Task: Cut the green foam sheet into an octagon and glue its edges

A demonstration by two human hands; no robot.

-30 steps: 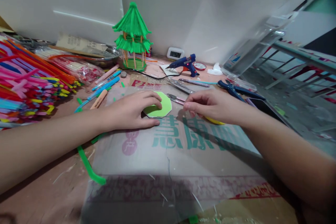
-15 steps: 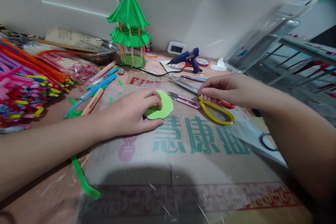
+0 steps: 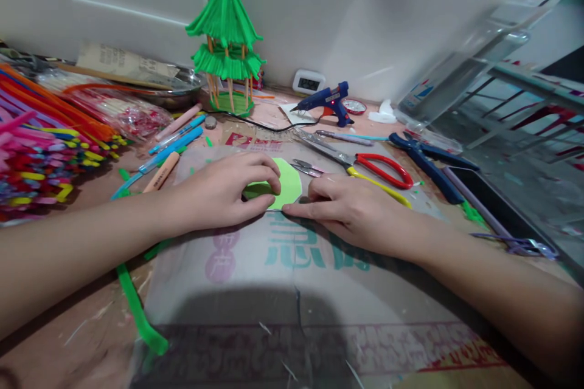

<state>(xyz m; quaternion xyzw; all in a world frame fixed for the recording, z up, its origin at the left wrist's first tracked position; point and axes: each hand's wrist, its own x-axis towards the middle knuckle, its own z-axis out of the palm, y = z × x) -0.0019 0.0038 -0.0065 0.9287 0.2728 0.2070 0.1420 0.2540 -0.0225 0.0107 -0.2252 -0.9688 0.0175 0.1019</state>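
A light green octagonal paper piece (image 3: 288, 182) lies on a flat cardboard sheet (image 3: 292, 279) with green printed characters. My left hand (image 3: 221, 191) curls over the piece's left side, thumb and fingers pinching its edge. My right hand (image 3: 351, 209) rests flat beside it, fingertips pressing the cardboard at the piece's lower right corner. Scissors with a red and a yellow handle (image 3: 374, 173) lie just behind my right hand, untouched. Small pink snips (image 3: 308, 167) lie next to the paper piece.
A green pagoda model (image 3: 225, 45) stands at the back. A blue glue gun (image 3: 326, 100) lies near the wall. Bundles of coloured pipe cleaners (image 3: 41, 146) fill the left. Pens (image 3: 171, 149), blue pliers (image 3: 431, 164) and a green pipe cleaner (image 3: 137, 310) lie around.
My right hand let go of the scissors and came down to the paper piece's right edge. The scissors now lie flat behind it. My left hand stayed on the piece.
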